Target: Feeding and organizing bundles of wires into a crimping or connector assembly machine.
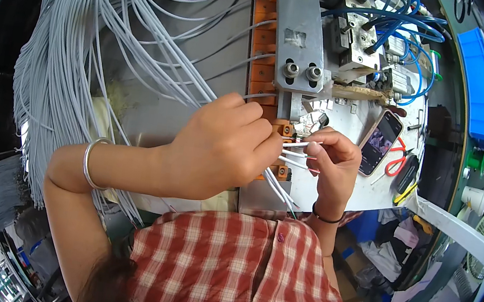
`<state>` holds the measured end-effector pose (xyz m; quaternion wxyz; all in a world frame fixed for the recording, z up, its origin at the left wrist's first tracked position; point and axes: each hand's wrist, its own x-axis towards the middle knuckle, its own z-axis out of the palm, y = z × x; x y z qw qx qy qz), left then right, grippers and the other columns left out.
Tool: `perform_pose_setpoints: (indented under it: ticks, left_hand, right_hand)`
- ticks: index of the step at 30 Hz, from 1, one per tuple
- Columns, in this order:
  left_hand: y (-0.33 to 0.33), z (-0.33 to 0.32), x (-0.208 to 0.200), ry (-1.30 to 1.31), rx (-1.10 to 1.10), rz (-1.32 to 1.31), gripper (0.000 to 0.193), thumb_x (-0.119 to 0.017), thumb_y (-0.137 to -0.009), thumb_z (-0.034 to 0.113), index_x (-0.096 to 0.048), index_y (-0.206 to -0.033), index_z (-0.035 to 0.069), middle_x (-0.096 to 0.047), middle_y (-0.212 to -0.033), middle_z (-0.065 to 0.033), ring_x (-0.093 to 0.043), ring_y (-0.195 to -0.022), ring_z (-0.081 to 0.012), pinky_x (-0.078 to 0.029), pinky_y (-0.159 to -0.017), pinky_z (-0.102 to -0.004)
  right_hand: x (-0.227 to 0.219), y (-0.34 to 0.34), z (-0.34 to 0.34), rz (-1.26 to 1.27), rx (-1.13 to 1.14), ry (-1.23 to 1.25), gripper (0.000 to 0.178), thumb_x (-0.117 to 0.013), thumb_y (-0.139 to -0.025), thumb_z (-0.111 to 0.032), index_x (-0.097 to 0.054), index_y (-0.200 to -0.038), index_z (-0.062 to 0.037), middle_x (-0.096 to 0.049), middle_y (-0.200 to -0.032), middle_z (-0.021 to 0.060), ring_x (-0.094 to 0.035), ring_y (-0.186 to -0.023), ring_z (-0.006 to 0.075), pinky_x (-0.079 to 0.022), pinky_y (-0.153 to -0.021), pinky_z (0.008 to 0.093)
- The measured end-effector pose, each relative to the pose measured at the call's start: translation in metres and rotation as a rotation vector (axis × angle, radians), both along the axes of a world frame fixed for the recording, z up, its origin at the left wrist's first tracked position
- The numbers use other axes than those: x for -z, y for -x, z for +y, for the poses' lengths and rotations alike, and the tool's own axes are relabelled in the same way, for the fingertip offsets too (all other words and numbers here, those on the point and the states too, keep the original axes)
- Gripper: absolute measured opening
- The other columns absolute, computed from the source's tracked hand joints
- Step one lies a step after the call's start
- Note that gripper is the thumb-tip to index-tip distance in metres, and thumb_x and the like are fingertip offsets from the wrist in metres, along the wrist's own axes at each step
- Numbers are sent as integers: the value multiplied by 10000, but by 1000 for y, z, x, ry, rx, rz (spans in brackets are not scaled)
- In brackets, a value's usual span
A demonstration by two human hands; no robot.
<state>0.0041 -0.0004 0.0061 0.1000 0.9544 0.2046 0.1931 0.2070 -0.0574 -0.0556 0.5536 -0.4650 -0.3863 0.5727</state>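
My left hand (228, 143) is closed around several light grey cables, whose long lengths run up to a large bundle (61, 60) at the left. Out of that fist, several white cable ends (293, 155) fan to the right, some showing thin reddish inner wires. With thumb and forefinger, my right hand (338, 163) pinches the tip of one of these cables. More cable ends (277, 187) hang below the fist. Behind both hands runs a row of orange blocks (263, 47), with single grey cables leading into it. My fingers partly hide the blocks nearest me.
A metal fixture (300, 36) with bolts stands beyond my hands, with blue air hoses (387, 23) behind it. To the right lie a phone (381, 142), red-handled scissors (398, 159) and a yellow-and-black cutter (406, 188). A blue bin (477, 84) is farther right.
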Motion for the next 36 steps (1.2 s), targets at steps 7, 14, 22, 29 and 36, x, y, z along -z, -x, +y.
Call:
perform_pose_setpoints:
  ticks: [7,14,22,29,36]
  left_hand:
    - [0,-1,3,54,-32,-2,224,-587,-560,33,-570,-779,-11,-425,-633,-61,-445,-635,-215,-335,-541,-322]
    - [0,1,1,94,3,7,203,-570,-548,8,-555,-750,-2,-426,-637,-65,-444,-654,-226,-339,-561,-332]
    - [0,-1,1,62,-38,7,163,-576,-533,15,-502,-677,32,-425,-642,-60,-441,-655,-227,-342,-575,-337]
    - [1,0,-1,99,-42,29,167,-575,-540,15,-505,-691,29,-432,-651,-62,-442,-664,-227,-343,-585,-332]
    - [0,-1,4,100,-39,33,170,-569,-552,3,-510,-711,24,-437,-664,-64,-448,-677,-226,-353,-599,-330]
  right_hand:
    - [-7,11,-2,-47,108,38,52,-591,-766,39,-608,-812,55,-584,-691,75,-460,-476,54,-324,-396,157]
    - [-10,-6,5,324,-467,52,68,-610,-765,34,-621,-825,66,-619,-724,107,-494,-492,59,-352,-398,164]
    - [-16,11,-1,-158,41,-31,104,-626,-760,6,-623,-832,81,-621,-722,107,-504,-497,63,-364,-411,163]
    - [-13,-4,2,128,-238,104,63,-621,-757,35,-606,-805,72,-618,-724,115,-504,-498,66,-378,-420,173]
    - [-15,4,1,13,-58,92,62,-628,-762,20,-577,-776,52,-603,-698,99,-495,-495,62,-372,-412,169]
